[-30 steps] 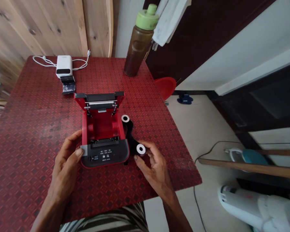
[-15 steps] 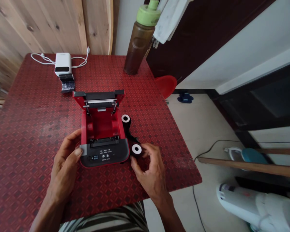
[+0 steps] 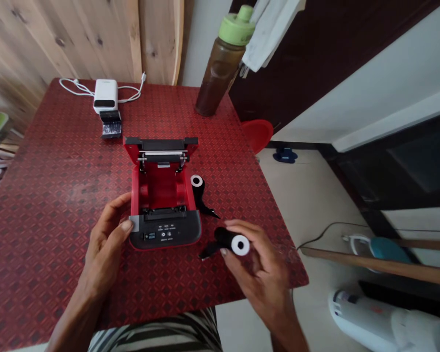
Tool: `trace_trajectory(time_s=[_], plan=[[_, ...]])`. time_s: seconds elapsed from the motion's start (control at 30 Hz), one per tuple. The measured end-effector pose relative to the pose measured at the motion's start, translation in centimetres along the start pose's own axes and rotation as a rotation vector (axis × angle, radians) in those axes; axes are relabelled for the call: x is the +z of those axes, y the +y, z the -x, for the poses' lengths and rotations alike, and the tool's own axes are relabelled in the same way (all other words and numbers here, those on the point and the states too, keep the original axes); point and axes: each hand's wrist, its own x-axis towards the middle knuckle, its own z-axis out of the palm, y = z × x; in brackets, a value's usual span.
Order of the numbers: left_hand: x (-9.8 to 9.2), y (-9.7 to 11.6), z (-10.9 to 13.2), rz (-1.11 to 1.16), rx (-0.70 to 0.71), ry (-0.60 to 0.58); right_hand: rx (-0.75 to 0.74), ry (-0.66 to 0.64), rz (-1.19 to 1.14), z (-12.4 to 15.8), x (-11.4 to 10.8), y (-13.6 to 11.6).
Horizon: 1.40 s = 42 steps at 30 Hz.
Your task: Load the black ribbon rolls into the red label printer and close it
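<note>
A red and black label printer [image 3: 165, 231] stands on the table with its lid raised and its red inner bay bare. My left hand [image 3: 107, 244] grips the printer's left front corner, thumb on the black panel by a grey patch and fingers around the side. To the right of the printer, my right hand [image 3: 266, 269] holds a black paper roll [image 3: 225, 237] with a white core end between thumb and fingers; its loose tail hangs to the left. A second black roll [image 3: 198, 191] stands by the printer's right side, its tail trailing across the table.
At the back left lies a white device [image 3: 105, 95] with a white cable and a black strip before it. A brown bottle [image 3: 220, 68] with a green lid stands at the back right. The patterned red table [image 3: 73, 195] has its right edge beyond my right hand.
My right hand has lifted the roll away from the printer's front right corner, rightward and toward me, and tilted it. My left hand stays on the printer. The view has shifted slightly.
</note>
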Motion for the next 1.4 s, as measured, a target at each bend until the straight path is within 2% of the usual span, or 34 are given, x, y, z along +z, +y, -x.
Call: trace_trajectory(time_s=[0.1, 0.17, 0.27, 0.37, 0.5, 0.73, 0.93, 1.2, 1.4], plan=[[0.0, 0.0, 0.2, 0.008, -0.007, -0.020, -0.207, -0.181, 0.079, -4.2, -2.9, -3.0], [0.0, 0.2, 0.3, 0.004, -0.010, -0.026, -0.349, -0.283, 0.139, -7.4, -3.1, -5.1], [0.1, 0.5, 0.4, 0.007, -0.013, -0.035, -0.474, -0.406, 0.288, -11.1, -0.8, -7.3], [0.0, 0.7, 0.4, 0.014, -0.013, -0.053, -0.531, -0.538, 0.460, -12.8, 2.5, -8.0], [0.0, 0.8, 0.4, 0.010, -0.008, -0.064, -0.520, -0.577, 0.501, -13.2, 4.9, -7.4], [0.0, 0.9, 0.4, 0.018, -0.017, -0.069, -0.487, -0.600, 0.465, -14.2, 7.1, -5.5], [-0.1, 0.8, 0.5, 0.025, -0.029, -0.081, -0.475, -0.628, 0.487, -14.8, 8.2, -4.8], [-0.1, 0.7, 0.5, 0.028, -0.038, -0.076, -0.436, -0.664, 0.454, -15.3, 8.1, -5.2], [-0.2, 0.6, 0.5, 0.039, -0.050, -0.076, -0.426, -0.591, 0.197, -14.3, 4.8, -6.1]])
